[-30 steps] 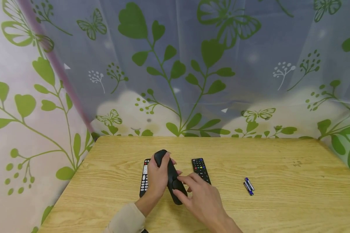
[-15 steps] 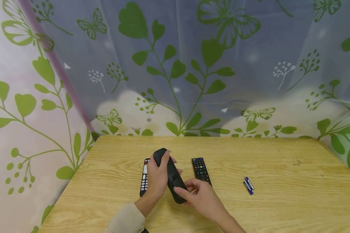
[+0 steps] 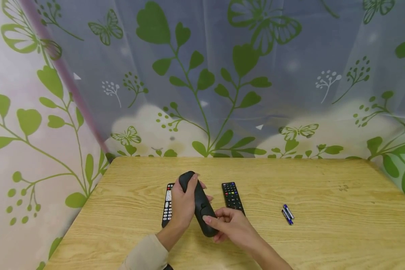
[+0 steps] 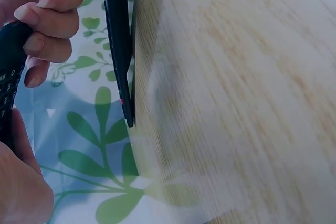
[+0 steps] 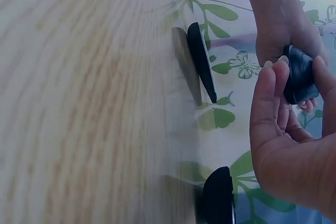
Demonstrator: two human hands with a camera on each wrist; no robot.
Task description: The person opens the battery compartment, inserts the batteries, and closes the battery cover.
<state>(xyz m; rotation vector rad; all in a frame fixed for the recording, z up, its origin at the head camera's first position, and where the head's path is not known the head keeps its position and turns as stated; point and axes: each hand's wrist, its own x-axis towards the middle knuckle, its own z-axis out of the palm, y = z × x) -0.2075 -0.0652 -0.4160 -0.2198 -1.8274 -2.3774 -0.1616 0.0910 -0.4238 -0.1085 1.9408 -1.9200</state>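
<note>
A black remote control (image 3: 199, 197) is held tilted above the table, its plain back facing up in the head view. My left hand (image 3: 183, 206) grips its upper part, thumb along the back. At the lower end, my right hand (image 3: 236, 228) pinches it, with the thumb on the back at the battery cover (image 3: 206, 210) and the fingers at the side and underneath. In the left wrist view the buttons on the remote's front (image 4: 9, 77) show. The right wrist view sees the remote's end (image 5: 300, 77) between the right thumb and fingertips.
On the wooden table (image 3: 324, 243), a remote with white buttons (image 3: 167, 210) lies partly behind the left hand. Another black remote (image 3: 232, 197) lies beyond the right hand. Batteries (image 3: 288, 215) lie to the right. A dark object (image 3: 168, 267) peeks out by the left sleeve.
The right index finger has left the remote's back, and the right fingers have shifted round to its side and underside. The right thumb stays on the back. The left hand keeps its grip.
</note>
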